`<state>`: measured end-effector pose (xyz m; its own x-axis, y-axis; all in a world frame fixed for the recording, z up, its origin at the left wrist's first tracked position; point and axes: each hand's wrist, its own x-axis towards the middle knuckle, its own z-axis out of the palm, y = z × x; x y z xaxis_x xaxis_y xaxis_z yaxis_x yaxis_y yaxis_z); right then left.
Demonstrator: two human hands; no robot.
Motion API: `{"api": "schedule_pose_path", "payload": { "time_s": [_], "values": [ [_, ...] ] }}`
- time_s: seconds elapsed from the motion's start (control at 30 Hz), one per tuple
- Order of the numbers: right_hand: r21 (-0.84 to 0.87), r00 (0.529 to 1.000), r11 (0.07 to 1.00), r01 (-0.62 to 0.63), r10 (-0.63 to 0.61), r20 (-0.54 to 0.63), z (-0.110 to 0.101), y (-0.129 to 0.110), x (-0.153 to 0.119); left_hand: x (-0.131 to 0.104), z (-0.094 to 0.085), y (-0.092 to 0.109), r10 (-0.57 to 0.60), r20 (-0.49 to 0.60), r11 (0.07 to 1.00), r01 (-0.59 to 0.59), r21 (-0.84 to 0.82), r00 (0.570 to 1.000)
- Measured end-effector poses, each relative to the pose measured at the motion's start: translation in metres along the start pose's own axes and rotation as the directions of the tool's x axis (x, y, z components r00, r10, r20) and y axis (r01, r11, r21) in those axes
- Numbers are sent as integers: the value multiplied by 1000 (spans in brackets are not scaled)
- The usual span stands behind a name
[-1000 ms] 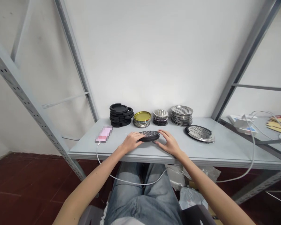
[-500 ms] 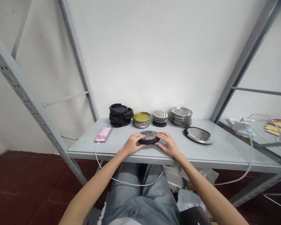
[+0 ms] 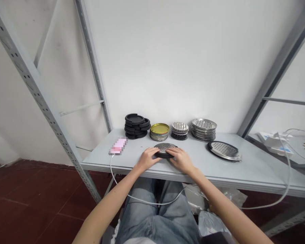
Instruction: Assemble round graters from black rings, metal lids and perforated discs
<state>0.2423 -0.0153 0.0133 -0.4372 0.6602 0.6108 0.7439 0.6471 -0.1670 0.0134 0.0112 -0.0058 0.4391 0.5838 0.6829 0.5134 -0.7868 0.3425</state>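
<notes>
- Closest in, the seated person's jeans [image 3: 152,220] fill the space under the bench, and a white cable [image 3: 149,203] sags right across the lap.
- Down to the right, a pale plastic bag [image 3: 212,222] sits crumpled below the grey tabletop [image 3: 259,167].
- Up to the front edge, and here's the action: a black-rimmed perforated disc [image 3: 164,147] lies flat on the tabletop, between both hands.
- The left hand [image 3: 147,158] is curled in on its left side, fingertips over the rim, thumb toward the near edge: a light hold, little gap.
- The right hand [image 3: 181,160] mirrors it, fingers bent and reaching further over the top, thumb low at the near side, so it has hold of the disc too.
- Off left, a pink phone [image 3: 118,146], blurred into blocks, with the cable at its near end.
- Well to the right, a larger perforated plate [image 3: 224,149], black rim showing along its left and back.
- Behind, four stacks line up: black rings [image 3: 134,119], gold-topped lids [image 3: 160,128], small slotted discs [image 3: 180,126], wide slotted discs [image 3: 203,124].
- Furthest back, a plain white wall [image 3: 180,61].
</notes>
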Motion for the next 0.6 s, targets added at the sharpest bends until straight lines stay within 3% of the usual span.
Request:
{"api": "schedule_pose_path", "payload": {
  "time_s": [0.1,0.2,0.33,0.43,0.5,0.6],
  "values": [
    [141,998,988,-60,63,-20,-22,17,7,0,-1,0,-54,-108,998,58,36,993],
    [349,962,917,-191,245,-119,-47,43,1,0,0,-2,-97,-147,994,104,37,984],
    [700,824,640,-319,552,-129,-67,73,-21,0,2,-4,-117,-90,992,120,27,989],
    [808,735,478,-344,672,-85,-79,91,-40,1,3,-4,-124,-64,991,127,41,990],
    [796,691,478,-371,715,-108,-92,100,-53,1,3,-3,-130,-57,989,134,64,990],
    [662,653,633,-402,705,-277,-120,112,-70,2,3,-2,-133,-45,985,137,105,990]
  ]
}}
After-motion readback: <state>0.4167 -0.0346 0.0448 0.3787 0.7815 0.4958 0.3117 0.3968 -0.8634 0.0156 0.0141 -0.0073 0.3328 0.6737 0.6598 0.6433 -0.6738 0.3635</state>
